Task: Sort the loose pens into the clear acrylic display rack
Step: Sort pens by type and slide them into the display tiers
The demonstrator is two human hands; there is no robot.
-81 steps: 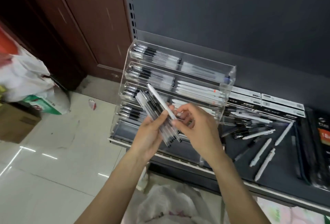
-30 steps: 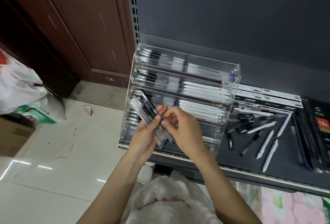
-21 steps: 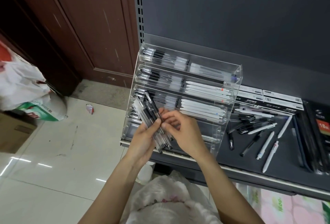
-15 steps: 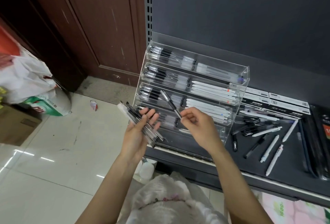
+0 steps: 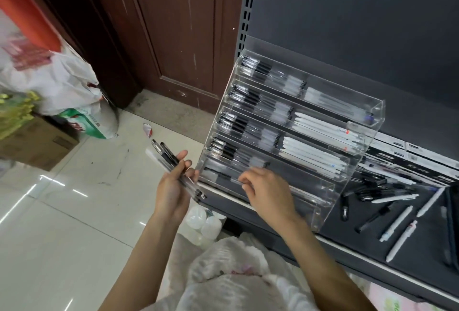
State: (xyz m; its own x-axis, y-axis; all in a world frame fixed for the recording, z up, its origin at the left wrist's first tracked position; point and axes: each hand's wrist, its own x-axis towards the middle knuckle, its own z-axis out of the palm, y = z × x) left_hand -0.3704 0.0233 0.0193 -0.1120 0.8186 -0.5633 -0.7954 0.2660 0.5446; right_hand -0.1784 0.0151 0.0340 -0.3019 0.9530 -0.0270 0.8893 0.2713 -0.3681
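Observation:
The clear acrylic display rack (image 5: 372,114) stands tilted on a dark shelf, its tiers filled with black-capped clear pens on the left and white pens on the right. My left hand (image 5: 171,191) grips a bundle of clear pens with black caps (image 5: 169,161), held just left of the rack. My right hand (image 5: 268,191) reaches into the lowest tier, fingertips pinched on a single clear pen (image 5: 223,176) lying in that tier. Loose black and white pens (image 5: 395,221) lie on the shelf to the right of the rack.
Boxed pen packs (image 5: 409,159) sit behind the loose pens. White plastic bags (image 5: 236,276) lie below the shelf edge (image 5: 372,261). On the tiled floor at left stand a cardboard box (image 5: 37,144) and more bags (image 5: 64,87). A brown door (image 5: 173,37) is behind.
My right hand pulled one pen from the bundle and carried it down into the rack's lowest tier. My left hand moved the bundle left, away from the rack.

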